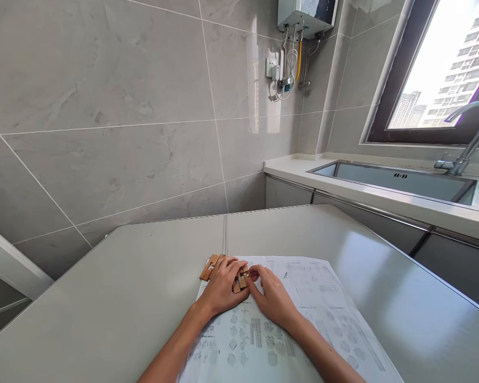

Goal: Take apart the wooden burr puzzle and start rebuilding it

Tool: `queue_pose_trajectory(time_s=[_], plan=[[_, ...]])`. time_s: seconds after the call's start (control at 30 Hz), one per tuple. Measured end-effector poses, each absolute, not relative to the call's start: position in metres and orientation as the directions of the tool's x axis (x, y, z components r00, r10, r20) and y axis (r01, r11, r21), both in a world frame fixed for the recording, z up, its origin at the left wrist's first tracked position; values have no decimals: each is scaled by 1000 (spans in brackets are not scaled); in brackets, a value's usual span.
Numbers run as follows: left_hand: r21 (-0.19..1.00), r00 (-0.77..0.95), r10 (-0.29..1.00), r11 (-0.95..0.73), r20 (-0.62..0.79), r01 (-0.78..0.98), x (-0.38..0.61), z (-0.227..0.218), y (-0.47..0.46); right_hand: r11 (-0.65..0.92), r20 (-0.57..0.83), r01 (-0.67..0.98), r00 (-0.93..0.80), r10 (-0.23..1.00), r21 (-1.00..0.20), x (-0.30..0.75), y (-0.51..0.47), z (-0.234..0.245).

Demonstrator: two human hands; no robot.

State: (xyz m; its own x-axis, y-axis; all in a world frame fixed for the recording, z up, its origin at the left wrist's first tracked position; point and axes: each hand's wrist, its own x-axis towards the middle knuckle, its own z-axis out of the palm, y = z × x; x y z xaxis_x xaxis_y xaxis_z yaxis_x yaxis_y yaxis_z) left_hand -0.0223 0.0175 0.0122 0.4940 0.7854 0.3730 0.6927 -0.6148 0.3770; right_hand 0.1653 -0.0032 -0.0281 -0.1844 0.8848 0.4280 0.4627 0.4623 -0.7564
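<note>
A small assembly of flat brown wooden pieces with cut-outs [242, 280] lies under my hands, on the upper part of a large printed paper sheet. My left hand [223, 284] lies over it with the fingers curled across the top and the thumb along its near edge, gripping it. My right hand [270, 292] is at its right side, thumb and forefinger closed in a pinch at the edge; what sits between those fingertips is hidden. Another flat wooden piece with a cut-out [209, 267] shows just left of my left hand, partly covered by it.
The printed sheet [259, 340] carries faint diagrams and lies on a pale table [104, 308] with a centre seam. A grey tiled wall stands behind. To the right are a counter with a sink [399, 178], a faucet [469, 138] and a window.
</note>
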Motion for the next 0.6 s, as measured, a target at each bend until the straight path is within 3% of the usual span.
queue_pose_trajectory(time_s=[0.2,0.43,0.53,0.6], plan=[[396,541,791,-612,287,684,-39,20,22,487,421,476,-245,873,-733,166,-8,-20],[394,525,785,-619,328,680,-58,25,31,525,386,406,-376,842,-748,167,-17,-8],[451,406,820,-564,402,692,-69,21,42,533,375,405,-407,833,-743,168,-19,-6],[512,217,861,-458,461,727,-77,15,52,531,368,408,-414,833,-743,168,-19,-7]])
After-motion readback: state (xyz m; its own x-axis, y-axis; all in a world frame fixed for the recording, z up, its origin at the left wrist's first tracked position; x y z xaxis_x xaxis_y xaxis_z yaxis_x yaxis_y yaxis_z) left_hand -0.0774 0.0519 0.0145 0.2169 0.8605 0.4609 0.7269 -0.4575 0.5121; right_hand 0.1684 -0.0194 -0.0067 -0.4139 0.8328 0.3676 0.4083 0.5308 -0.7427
